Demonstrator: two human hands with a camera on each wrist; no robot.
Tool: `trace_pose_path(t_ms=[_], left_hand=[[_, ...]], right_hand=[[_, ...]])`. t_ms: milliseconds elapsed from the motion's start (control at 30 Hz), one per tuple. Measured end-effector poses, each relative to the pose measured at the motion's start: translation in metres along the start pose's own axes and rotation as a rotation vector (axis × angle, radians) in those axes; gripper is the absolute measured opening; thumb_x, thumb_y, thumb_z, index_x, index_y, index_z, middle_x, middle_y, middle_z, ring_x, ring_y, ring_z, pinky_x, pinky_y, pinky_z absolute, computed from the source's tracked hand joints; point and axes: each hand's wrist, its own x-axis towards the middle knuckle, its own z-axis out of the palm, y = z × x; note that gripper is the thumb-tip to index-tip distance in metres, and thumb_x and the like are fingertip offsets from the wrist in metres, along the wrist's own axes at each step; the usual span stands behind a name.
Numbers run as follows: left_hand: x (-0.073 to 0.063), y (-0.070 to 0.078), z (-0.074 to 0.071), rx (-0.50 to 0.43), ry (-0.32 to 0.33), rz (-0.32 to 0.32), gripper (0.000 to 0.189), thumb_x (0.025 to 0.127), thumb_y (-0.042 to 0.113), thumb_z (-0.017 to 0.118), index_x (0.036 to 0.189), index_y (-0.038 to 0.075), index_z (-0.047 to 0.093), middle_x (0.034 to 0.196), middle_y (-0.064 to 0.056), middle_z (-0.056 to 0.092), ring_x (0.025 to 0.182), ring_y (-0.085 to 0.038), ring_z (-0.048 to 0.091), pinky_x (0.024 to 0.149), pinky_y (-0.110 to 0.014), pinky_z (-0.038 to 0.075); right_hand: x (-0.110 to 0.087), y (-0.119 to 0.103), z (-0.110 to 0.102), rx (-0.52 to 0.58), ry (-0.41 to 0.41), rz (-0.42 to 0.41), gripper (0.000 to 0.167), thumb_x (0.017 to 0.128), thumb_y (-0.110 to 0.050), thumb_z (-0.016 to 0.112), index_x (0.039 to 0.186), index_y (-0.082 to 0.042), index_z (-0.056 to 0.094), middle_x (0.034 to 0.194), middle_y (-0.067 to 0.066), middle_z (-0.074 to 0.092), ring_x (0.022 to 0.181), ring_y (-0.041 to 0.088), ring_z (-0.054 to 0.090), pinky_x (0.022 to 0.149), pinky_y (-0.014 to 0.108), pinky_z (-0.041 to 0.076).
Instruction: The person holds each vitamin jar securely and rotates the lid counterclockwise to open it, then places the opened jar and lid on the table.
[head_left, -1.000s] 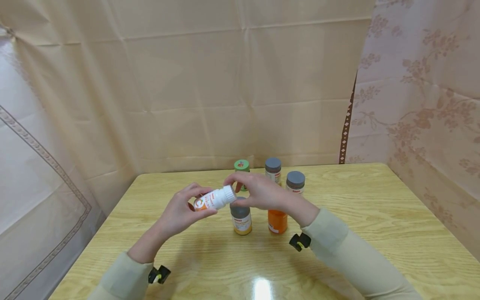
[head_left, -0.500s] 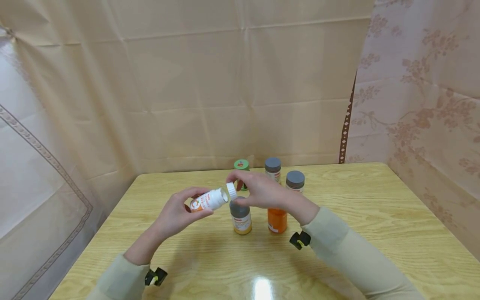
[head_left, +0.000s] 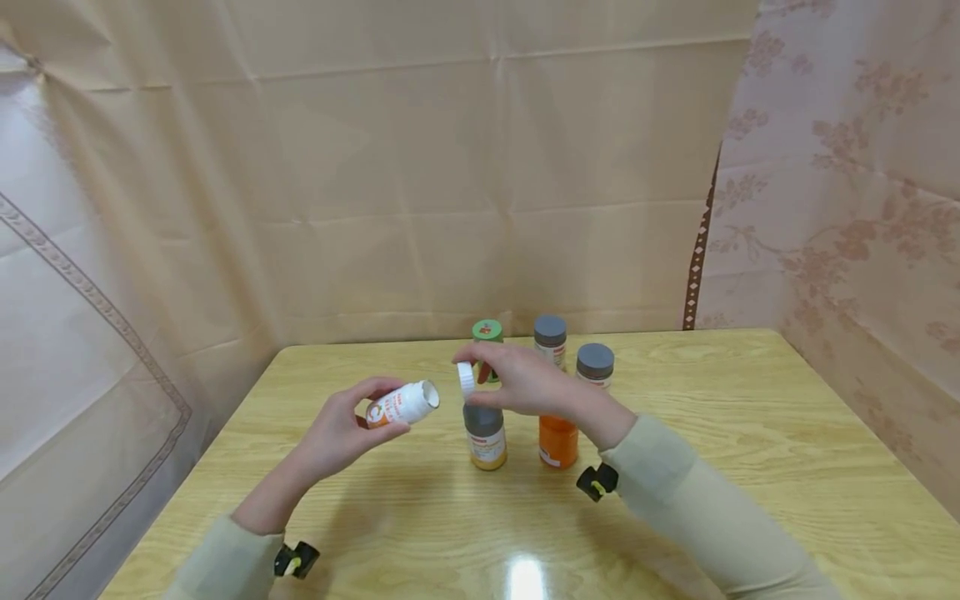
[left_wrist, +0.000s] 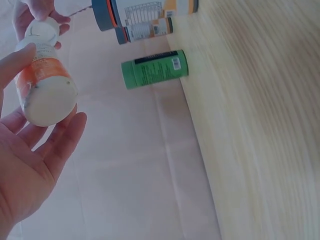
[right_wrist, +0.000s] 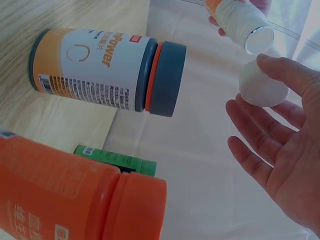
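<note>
My left hand (head_left: 341, 429) grips a small white pill bottle (head_left: 405, 403) with an orange label, tilted so its uncovered mouth faces right. In the left wrist view the bottle's white base (left_wrist: 51, 102) faces the camera, with fingers and thumb around its sides. My right hand (head_left: 525, 383) pinches a white ribbed screw cap (head_left: 466, 380) between thumb and fingers, a short gap to the right of the bottle mouth. From the right wrist, the cap (right_wrist: 262, 86) shows just below the bottle neck (right_wrist: 259, 39). Beneath the right hand stands a grey-lidded bottle (head_left: 487, 446) with a yellow base.
Around the right forearm stand an orange bottle (head_left: 558, 442) and two more grey-lidded bottles, one at the back (head_left: 551, 331) and one at the right (head_left: 596, 361). A green-lidded bottle (head_left: 487, 330) is near the table's (head_left: 712, 433) back edge. A beige curtain (head_left: 375, 167) hangs behind.
The cap has come off the bottle in my right hand. My left hand has drawn the bottle left and slightly down, widening the gap; the right hand has hardly moved.
</note>
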Motion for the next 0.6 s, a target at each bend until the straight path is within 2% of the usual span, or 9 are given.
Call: trace_pose_path(t_ms=[200, 367, 500, 600], left_hand=[[-0.005, -0.011, -0.007, -0.03, -0.011, 0.008, 0.044, 0.079, 0.011, 0.082, 0.118, 0.007, 0.062, 0.105, -0.008, 0.063, 0.086, -0.017, 0.057, 0.059, -0.032, 0.056], [-0.009, -0.022, -0.015, -0.016, -0.001, 0.003, 0.044, 0.079, 0.007, 0.081, 0.119, 0.005, 0.062, 0.108, -0.011, 0.064, 0.089, -0.015, 0.058, 0.061, -0.031, 0.056], [-0.011, -0.029, -0.023, 0.006, 0.01, -0.017, 0.045, 0.08, 0.007, 0.08, 0.121, 0.003, 0.061, 0.107, -0.012, 0.064, 0.089, -0.014, 0.059, 0.062, -0.03, 0.056], [-0.012, -0.034, -0.03, 0.013, 0.009, -0.041, 0.046, 0.081, 0.008, 0.079, 0.122, 0.002, 0.06, 0.107, -0.012, 0.064, 0.09, -0.018, 0.059, 0.064, -0.029, 0.056]], right_hand=[[0.004, 0.001, 0.006, 0.027, 0.011, 0.027, 0.046, 0.087, -0.019, 0.074, 0.127, -0.009, 0.055, 0.117, 0.001, 0.062, 0.096, 0.019, 0.062, 0.071, 0.026, 0.05], [0.01, -0.001, 0.014, 0.039, 0.0, 0.043, 0.047, 0.087, -0.02, 0.074, 0.128, -0.01, 0.054, 0.119, 0.0, 0.061, 0.096, 0.016, 0.062, 0.07, 0.026, 0.05], [0.015, -0.006, 0.02, 0.041, -0.017, 0.068, 0.046, 0.088, -0.022, 0.073, 0.128, -0.012, 0.053, 0.116, -0.001, 0.062, 0.096, 0.016, 0.061, 0.069, 0.028, 0.049], [0.019, -0.01, 0.025, 0.053, -0.031, 0.085, 0.045, 0.088, -0.023, 0.073, 0.127, -0.012, 0.053, 0.112, -0.001, 0.063, 0.096, 0.017, 0.062, 0.07, 0.029, 0.049]])
